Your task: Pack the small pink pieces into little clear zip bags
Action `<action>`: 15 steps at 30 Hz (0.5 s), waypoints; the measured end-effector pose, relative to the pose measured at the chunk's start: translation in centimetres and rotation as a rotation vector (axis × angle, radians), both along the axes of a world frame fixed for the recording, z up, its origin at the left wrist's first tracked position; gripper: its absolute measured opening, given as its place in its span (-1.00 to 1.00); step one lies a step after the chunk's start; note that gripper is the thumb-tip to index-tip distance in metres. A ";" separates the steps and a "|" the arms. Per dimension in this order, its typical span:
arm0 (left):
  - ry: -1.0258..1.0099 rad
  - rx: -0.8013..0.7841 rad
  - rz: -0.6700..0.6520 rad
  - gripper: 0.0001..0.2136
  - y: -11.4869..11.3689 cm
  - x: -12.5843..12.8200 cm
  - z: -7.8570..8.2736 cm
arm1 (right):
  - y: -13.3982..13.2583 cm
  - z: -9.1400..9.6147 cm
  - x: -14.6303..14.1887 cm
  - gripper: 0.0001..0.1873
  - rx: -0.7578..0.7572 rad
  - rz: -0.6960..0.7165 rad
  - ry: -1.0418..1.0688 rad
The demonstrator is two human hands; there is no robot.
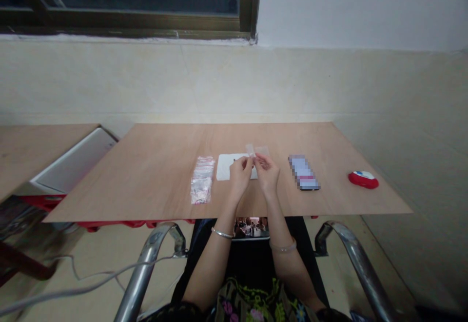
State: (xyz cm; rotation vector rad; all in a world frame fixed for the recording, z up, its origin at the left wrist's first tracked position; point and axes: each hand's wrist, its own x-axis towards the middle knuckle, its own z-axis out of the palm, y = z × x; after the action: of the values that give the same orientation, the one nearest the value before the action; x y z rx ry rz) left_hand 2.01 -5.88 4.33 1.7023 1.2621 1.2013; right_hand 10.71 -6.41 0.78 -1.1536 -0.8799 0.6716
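Both my hands are raised over the middle of a light wooden table (pixel 153 175). My left hand (pixel 240 174) and my right hand (pixel 267 171) pinch together a small clear plastic bag (pixel 251 150) that sticks up between the fingertips. Under the hands lies a white sheet (pixel 224 167). A second small clear bag (pixel 262 151) lies just behind my right hand. To the left of the sheet lies a stack of clear little bags (pixel 202 179) with pink edges.
A flat blurred-out object (pixel 304 172) lies to the right of my hands, and a red and white device (pixel 363 179) farther right. A white box (pixel 71 162) stands left of the table. Chrome chair arms (pixel 146 263) flank my lap. A grey cable (pixel 73 288) runs across the floor.
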 end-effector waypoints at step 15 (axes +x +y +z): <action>0.109 0.023 -0.020 -0.86 -0.7 -1.9 1.6 | -0.9 0.4 1.0 -0.74 -0.015 0.165 -0.132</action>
State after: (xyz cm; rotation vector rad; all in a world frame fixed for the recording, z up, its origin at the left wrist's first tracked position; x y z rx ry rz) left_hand 0.07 -6.60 5.95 1.8139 1.2971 1.1286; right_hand 11.71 -7.30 1.19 -1.1571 -1.0921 0.7442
